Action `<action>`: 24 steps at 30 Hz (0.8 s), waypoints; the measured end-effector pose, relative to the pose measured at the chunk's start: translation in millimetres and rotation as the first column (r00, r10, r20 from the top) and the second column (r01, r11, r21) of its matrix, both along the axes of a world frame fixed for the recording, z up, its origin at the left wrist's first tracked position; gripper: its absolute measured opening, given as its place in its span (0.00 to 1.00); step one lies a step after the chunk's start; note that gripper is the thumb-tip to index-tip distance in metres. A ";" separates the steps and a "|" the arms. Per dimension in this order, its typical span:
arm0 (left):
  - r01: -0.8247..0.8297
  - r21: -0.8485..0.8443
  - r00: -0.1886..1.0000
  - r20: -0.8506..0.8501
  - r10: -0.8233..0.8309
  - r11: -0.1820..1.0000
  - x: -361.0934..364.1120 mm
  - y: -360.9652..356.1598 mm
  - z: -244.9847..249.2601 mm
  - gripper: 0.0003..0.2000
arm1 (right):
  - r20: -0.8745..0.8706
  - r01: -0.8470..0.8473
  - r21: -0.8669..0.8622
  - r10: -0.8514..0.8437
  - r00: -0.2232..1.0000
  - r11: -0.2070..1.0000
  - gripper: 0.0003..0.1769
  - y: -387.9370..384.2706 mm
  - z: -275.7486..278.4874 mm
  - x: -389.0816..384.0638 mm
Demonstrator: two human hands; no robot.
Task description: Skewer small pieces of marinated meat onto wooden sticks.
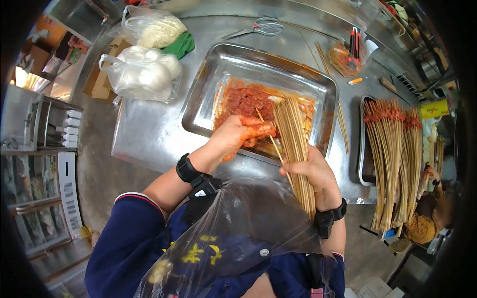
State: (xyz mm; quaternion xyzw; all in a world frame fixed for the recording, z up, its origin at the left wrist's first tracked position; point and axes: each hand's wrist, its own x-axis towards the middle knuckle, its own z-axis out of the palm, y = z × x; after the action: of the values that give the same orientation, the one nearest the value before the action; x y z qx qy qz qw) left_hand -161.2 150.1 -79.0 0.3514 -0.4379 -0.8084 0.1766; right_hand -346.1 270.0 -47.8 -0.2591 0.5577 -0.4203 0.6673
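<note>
My right hand (318,176) is wrapped round a thick bundle of bamboo skewers (293,144), their upper ends leaning over the tray. One single bamboo skewer (277,148) slants apart from the bundle, its lower part by my right thumb. My left hand (243,135), smeared with red marinade, has its fingers closed at the upper part of that skewer, whose tip shows above them. Any meat inside the fingers is hidden. Beyond both hands, red marinated meat (246,102) lies in a steel tray (198,94) with red sauce on its bottom.
At right, a second tray (364,169) carries bundles of skewers with meat (390,119). Scissors (266,27), a red-handled tool (354,47), an orange marker (355,81) and loose skewers (343,126) lie behind. White plastic bags (146,72) stand at left. Another person's hand (432,174) shows far right.
</note>
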 end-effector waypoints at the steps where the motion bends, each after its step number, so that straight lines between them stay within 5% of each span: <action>1: -0.014 -0.039 1.000 0.013 0.015 0.999 -1.6 1.1 0.2 0.12 | -0.001 0.033 -0.006 -0.033 0.999 0.999 0.22 1.7 3.0 0.0; 15: -0.002 0.011 0.994 0.113 0.001 1.000 -21.3 -8.7 -21.8 0.08 | 0.301 0.131 0.010 -0.128 0.945 0.991 0.27 3.6 17.7 2.5; 19: -0.162 -0.248 0.945 0.240 0.222 0.955 -4.0 -23.9 -0.9 0.07 | 0.244 0.161 -0.040 -0.146 0.959 0.986 0.28 7.5 -4.2 -10.2; 22: -0.193 -0.562 0.954 0.086 0.288 0.804 19.0 -41.2 -25.7 0.08 | 0.206 0.153 -0.026 -0.144 0.968 0.988 0.28 7.1 -10.3 -15.2; 24: -0.071 -0.658 0.939 0.211 0.273 0.750 23.9 -37.9 -28.3 0.07 | 0.177 0.181 -0.010 -0.176 0.968 0.984 0.28 8.1 -8.5 -11.5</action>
State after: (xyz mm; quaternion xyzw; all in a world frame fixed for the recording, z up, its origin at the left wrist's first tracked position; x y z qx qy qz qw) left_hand -137.3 112.2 -107.3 0.4250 -0.6738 -0.5286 0.2932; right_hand -357.6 278.1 -56.3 -0.1787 0.5121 -0.5071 0.6699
